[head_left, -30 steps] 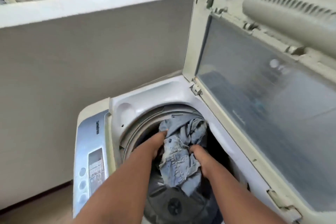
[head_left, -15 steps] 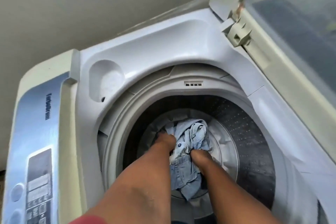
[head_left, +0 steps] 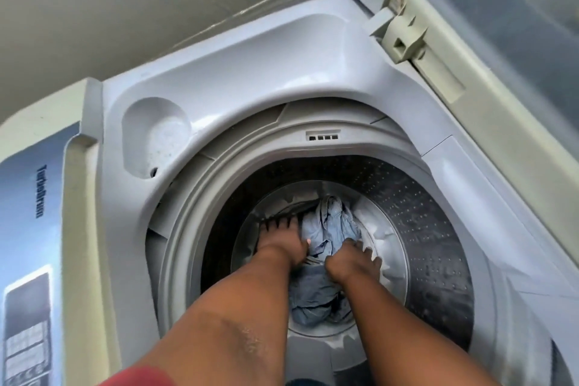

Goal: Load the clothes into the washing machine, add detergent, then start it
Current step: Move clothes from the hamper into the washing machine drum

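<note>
Both hands reach into the drum; left hand and right hand press spread fingers on denim clothes.

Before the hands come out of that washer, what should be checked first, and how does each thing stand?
1. Denim garment lies at the bottom of the drum: ok.
2. Left hand has let go, fingers spread flat: ok.
3. Right hand free of the cloth: cannot tell, it rests on the garment with fingers spread.
4. Lid is raised clear of the opening: ok.
5. Detergent added: cannot tell; none is in view.
6. Control panel ready: cannot tell, too blurred.
</note>
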The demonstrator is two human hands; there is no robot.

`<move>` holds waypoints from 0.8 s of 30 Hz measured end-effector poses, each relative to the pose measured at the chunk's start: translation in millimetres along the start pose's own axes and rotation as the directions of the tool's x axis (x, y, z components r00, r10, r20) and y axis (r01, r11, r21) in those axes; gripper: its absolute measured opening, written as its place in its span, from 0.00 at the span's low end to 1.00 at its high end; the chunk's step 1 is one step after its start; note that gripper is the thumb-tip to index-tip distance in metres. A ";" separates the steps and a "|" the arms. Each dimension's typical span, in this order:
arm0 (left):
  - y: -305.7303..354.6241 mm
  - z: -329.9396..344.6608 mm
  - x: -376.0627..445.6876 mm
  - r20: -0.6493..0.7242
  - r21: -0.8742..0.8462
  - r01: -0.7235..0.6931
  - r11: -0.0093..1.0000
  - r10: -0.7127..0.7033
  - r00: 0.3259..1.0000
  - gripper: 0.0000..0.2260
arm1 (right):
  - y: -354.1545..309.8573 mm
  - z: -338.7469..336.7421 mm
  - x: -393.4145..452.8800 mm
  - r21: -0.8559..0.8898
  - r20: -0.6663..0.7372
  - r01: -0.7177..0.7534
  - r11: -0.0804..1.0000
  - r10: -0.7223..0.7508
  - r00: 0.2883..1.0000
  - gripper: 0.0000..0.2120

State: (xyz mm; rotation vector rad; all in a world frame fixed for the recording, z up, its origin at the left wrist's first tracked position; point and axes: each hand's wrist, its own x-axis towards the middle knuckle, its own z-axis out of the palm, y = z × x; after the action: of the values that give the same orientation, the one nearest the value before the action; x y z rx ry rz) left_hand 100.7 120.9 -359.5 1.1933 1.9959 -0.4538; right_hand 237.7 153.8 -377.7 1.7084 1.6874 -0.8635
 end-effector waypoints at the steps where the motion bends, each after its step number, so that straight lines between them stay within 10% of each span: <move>1: 2.1 -6.2 -4.8 -0.011 0.018 -0.014 1.000 0.014 1.000 0.32 | 0.2 -6.0 -4.4 -0.023 -0.014 0.014 1.000 -0.014 1.000 0.33; 24: 1.6 -84.1 -282.6 -0.339 0.264 -0.186 0.946 0.271 0.901 0.40 | 46.4 -102.6 -296.8 -0.039 -0.510 0.243 0.969 -0.228 0.829 0.36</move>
State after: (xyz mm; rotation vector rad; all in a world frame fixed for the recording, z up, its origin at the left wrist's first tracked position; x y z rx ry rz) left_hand 146.0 6.5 -91.5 1.7468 2.1170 -0.3598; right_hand 292.0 47.9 -83.4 1.8884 2.2881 -0.5574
